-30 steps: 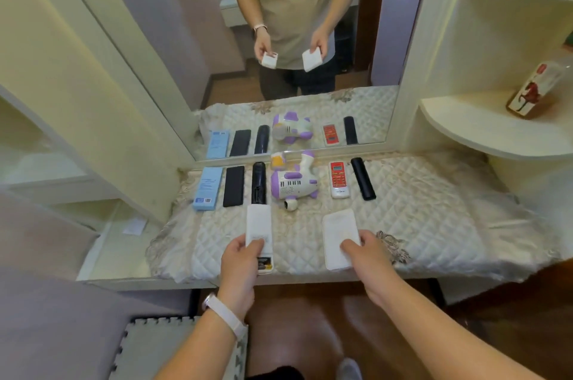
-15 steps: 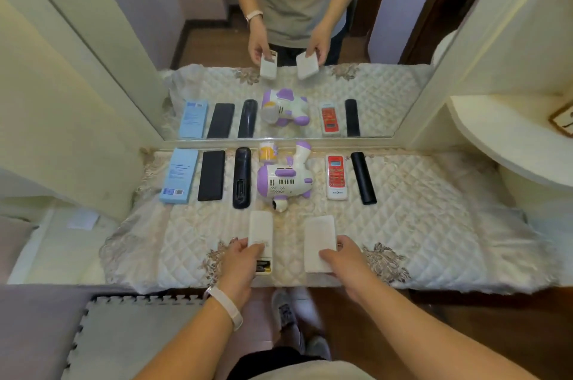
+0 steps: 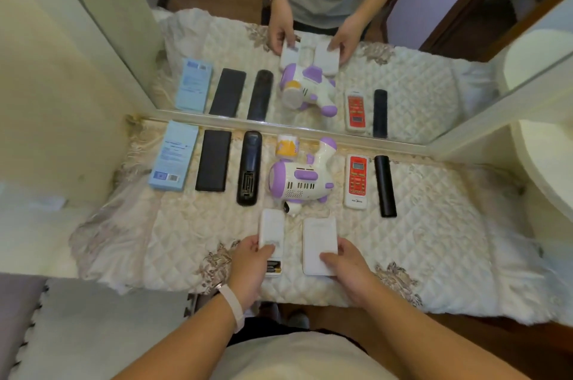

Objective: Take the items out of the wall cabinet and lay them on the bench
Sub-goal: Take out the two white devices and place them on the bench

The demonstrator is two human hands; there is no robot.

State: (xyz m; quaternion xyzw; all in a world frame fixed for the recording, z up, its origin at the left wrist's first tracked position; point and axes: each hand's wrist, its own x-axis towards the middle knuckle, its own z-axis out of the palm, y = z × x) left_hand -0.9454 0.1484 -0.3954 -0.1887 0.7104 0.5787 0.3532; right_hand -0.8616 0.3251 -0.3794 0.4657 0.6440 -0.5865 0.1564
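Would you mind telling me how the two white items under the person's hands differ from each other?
The white remote under the left hand is narrow, while the white flat case under the right hand is wider. The remote's battery bay is open, showing batteries; the case shows a plain closed face. Both are white, lie flat on the quilted cover and point toward the mirror.
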